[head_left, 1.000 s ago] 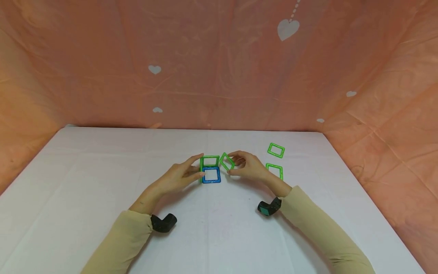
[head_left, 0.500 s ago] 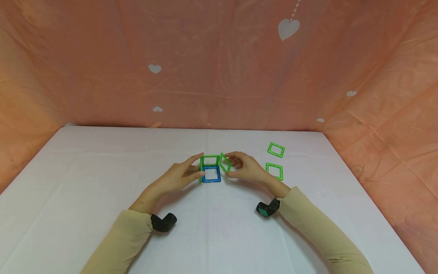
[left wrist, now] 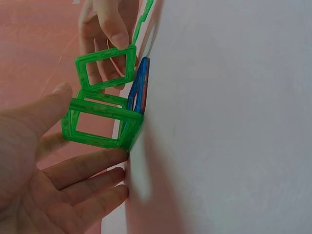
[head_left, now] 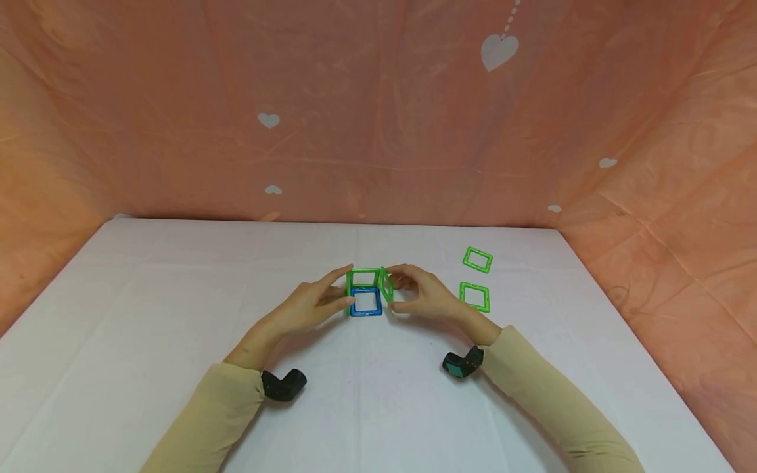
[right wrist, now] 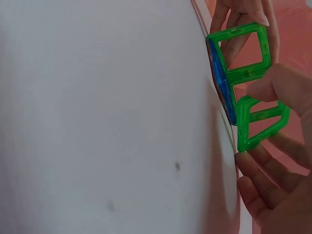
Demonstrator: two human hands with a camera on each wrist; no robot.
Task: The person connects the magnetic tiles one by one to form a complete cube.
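A blue square magnetic tile (head_left: 367, 313) lies flat on the white table. Along its far edge stands a green magnetic tile (head_left: 365, 270), and another green tile (left wrist: 105, 108) stands upright on its left side. My left hand (head_left: 303, 306) holds that left tile between thumb and fingers. On the right, my right hand (head_left: 430, 297) pinches a third green tile (right wrist: 242, 127) by thumb and fingertips. This tile is turned at an angle, close beside the right ends of the blue tile and the back tile.
Two loose green square tiles lie on the table (head_left: 367, 407) to the right: one farther back (head_left: 477, 268), the other (head_left: 476, 285) near the right forearm. Behind the table hangs an orange cloth (head_left: 378, 131) with pale hearts. Each wrist wears a black camera (head_left: 284, 385).
My right hand has brought its green tile slightly left and turned it more upright, nearer to the blue tile's right side. The left hand keeps its place on the left tile.
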